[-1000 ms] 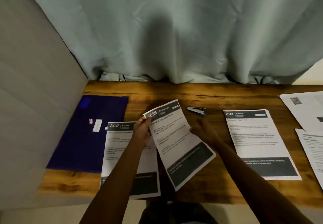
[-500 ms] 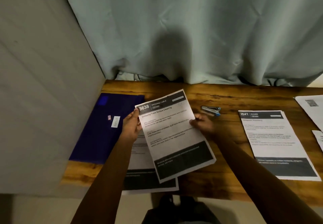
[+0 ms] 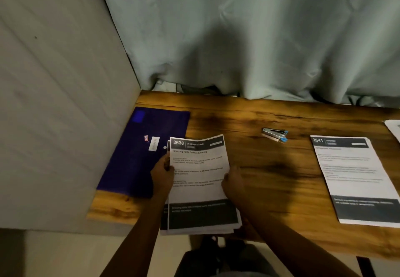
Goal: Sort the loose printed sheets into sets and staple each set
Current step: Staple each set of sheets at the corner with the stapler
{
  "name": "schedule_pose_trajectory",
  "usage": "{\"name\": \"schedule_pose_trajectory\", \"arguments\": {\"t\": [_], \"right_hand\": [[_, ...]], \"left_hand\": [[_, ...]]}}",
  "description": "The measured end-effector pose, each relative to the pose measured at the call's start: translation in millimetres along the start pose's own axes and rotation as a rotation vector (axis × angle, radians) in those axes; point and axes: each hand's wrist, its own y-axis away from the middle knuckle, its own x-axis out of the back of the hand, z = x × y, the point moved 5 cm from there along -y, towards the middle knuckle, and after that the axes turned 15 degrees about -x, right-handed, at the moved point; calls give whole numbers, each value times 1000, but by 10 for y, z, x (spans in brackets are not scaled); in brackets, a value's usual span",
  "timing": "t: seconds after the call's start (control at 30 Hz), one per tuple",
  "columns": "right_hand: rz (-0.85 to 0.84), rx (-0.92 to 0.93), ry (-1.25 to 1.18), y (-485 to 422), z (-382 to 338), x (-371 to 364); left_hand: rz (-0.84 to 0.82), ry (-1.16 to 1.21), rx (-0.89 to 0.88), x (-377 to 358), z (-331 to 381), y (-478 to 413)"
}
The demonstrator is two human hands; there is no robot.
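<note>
Head view shows the thin, flat "3638" sheet (image 3: 199,168) with its long axis running away from the person and its dark header at the far end. It sits atop a paper stack (image 3: 203,229) at the near edge of the grained wooden table (image 3: 270,168). The left hand (image 3: 162,174) pinches its left edge, and the right hand (image 3: 233,182) grips its right edge.

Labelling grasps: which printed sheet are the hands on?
The 3638 sheet: left hand and right hand grip its side edges. The 2641 sheet lies untouched right of the stapler.
</note>
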Motion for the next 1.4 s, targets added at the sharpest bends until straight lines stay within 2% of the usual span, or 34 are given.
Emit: {"name": "schedule_pose_trajectory", "arguments": {"t": [0.17, 0.27, 0.6, 0.83, 1.0, 1.17, 1.4], "right_hand": [[139, 68, 173, 52, -10, -89], [114, 32, 224, 47, 26, -144], [81, 101, -68, -191, 243, 332], [122, 129, -122, -560, 816, 989], [168, 138, -118, -841, 1394, 1465], [291, 90, -197, -1100, 1995, 1986], [382, -144, -253, -1458, 2878, 2597]], "left_hand": [[-2, -171, -55, -49, -69, 4], [-9, -255, -66, -115, -47, -2], [-56, -254, -205, -718, 510, 29], [-152, -162, -310, -1491, 1057, 228], [-293, -198, -283, -2128, 1329, 458], [-468, -96, -191, -2785, 1442, 736], [-646, -37, -5, -3470, 1515, 987]]}}
